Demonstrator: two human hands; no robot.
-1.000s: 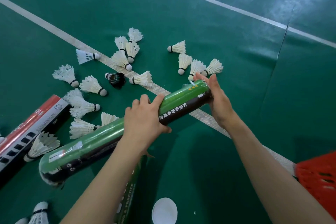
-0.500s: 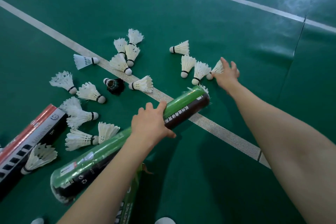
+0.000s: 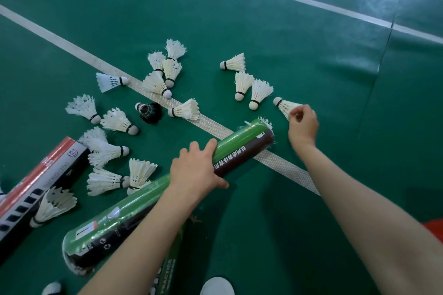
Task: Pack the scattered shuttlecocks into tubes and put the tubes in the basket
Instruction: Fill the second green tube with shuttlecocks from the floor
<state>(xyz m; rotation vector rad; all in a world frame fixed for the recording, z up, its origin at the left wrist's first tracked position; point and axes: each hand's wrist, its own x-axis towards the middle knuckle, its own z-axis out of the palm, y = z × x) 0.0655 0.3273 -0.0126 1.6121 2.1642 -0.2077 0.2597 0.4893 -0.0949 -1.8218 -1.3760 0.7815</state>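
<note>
"PRACTICE" on lower green tube (image 3: 167,273); Chinese characters on green-black tube (image 3: 239,148); "DMINTON" on red-white tube (image 3: 48,170).

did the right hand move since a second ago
Yes. The right hand left the green tube's open end and went farther beyond the white floor line, where its fingers now pinch a shuttlecock by the feathers.

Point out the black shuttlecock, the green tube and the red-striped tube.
black shuttlecock (image 3: 151,114): head view, dark feather skirt.
green tube (image 3: 239,137): head view, green wall near mouth.
red-striped tube (image 3: 61,169): head view, white band.
</note>
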